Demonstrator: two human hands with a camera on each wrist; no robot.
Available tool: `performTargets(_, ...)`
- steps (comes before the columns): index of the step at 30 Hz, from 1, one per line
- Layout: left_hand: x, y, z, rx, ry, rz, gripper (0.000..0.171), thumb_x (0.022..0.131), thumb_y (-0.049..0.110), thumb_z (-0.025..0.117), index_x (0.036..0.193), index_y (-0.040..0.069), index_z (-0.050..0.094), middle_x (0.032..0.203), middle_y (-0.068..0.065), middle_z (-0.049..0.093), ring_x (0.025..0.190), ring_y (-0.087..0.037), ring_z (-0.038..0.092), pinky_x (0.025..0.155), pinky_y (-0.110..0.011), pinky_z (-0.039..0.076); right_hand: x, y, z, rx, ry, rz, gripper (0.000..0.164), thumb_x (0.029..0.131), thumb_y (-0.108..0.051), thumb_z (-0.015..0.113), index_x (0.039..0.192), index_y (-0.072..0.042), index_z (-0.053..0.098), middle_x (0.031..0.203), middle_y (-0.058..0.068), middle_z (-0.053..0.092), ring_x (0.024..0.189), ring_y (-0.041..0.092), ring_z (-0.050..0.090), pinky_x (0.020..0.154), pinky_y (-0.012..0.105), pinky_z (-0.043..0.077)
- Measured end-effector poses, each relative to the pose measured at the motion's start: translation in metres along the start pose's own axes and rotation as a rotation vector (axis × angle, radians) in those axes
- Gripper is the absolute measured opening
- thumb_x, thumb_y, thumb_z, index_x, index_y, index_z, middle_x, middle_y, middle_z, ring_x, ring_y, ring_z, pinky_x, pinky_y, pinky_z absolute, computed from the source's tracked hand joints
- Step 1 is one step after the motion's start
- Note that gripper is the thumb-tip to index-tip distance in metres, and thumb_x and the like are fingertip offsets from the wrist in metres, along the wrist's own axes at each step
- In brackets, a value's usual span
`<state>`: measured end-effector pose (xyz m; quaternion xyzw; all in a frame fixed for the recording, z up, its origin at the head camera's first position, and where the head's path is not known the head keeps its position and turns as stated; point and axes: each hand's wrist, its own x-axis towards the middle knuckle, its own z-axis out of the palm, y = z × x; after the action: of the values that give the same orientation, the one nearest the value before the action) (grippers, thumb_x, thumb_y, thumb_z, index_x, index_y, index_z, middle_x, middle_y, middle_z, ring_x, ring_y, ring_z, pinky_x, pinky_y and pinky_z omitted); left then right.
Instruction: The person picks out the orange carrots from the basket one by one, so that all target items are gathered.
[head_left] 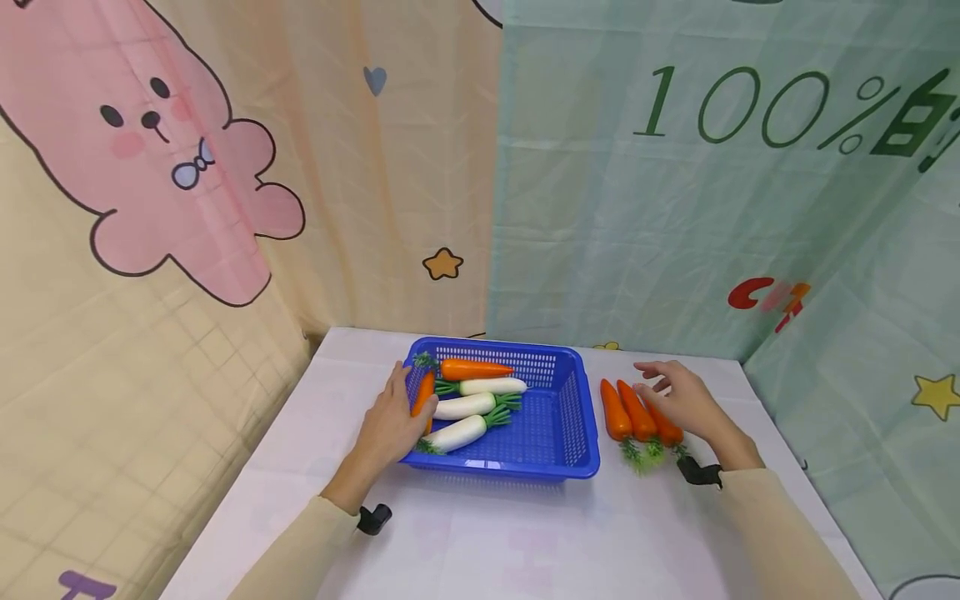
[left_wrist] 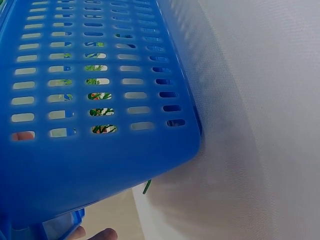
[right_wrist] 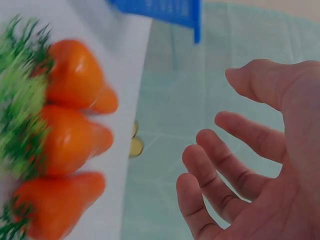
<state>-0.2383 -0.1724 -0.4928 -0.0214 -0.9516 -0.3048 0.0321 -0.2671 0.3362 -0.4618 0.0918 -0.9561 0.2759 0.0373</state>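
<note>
My left hand (head_left: 393,421) grips the left rim of a blue plastic basket (head_left: 551,417), thumb on the inner side. In the left wrist view the slotted basket wall (left_wrist: 100,165) fills much of the picture, with fingertips (left_wrist: 105,234) low down. Inside the basket lie three white radishes (head_left: 468,406) with green tops, a carrot (head_left: 476,369) along the back, and another carrot (head_left: 423,393) partly hidden by my left hand. My right hand (head_left: 678,400), fingers apart and holding nothing, hovers over three carrots (head_left: 636,412) lying side by side right of the basket.
A white cloth covers the table (head_left: 480,542). Printed curtains (head_left: 405,183) hang close behind it and along both sides. Leafy carrot tops (right_wrist: 22,105) point toward the table's near edge.
</note>
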Motion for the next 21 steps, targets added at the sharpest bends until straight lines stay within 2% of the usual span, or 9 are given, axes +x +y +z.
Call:
performTargets(6,-0.001,0.003,0.0,-0.017,0.005,-0.015,0.103,0.118,0.057,0.056,0.185,-0.002,0.005,0.191,-0.028,0.03,0.164,-0.06,0.049,0.131,-0.083,0.043,0.015,-0.042,0.004,-0.045,-0.014,-0.12,0.052,0.113,-0.029,0.077,0.157,-0.002,0.07,0.145,0.027,0.075,0.121,0.041,0.074,0.101,0.062,0.07)
performTargets(12,0.0,0.0,0.001,-0.037,0.005,-0.002,0.105,0.118,0.059,0.056,0.185,-0.002,0.004,0.192,-0.025,0.029,0.17,-0.059,0.042,0.135,-0.082,0.038,0.034,-0.079,0.012,-0.053,-0.057,-0.222,0.051,0.114,-0.029,0.077,0.156,-0.002,0.071,0.145,0.025,0.074,0.122,0.041,0.074,0.104,0.062,0.068)
performTargets(18,-0.001,-0.003,0.001,-0.06,0.008,0.02,0.104,0.117,0.055,0.06,0.185,-0.003,0.006,0.191,-0.025,0.031,0.171,-0.058,0.041,0.136,-0.079,0.039,0.048,-0.108,0.024,-0.054,-0.132,-0.247,0.052,0.115,-0.033,0.075,0.158,-0.005,0.07,0.148,0.025,0.073,0.128,0.042,0.073,0.111,0.064,0.065)
performTargets(21,-0.003,-0.003,-0.001,-0.064,0.005,0.028,0.103,0.117,0.054,0.061,0.185,-0.003,0.009,0.193,-0.024,0.026,0.172,-0.058,0.039,0.135,-0.08,0.039,0.056,-0.121,0.03,-0.048,-0.157,-0.261,0.052,0.115,-0.032,0.075,0.159,-0.006,0.07,0.15,0.024,0.073,0.131,0.042,0.074,0.112,0.063,0.065)
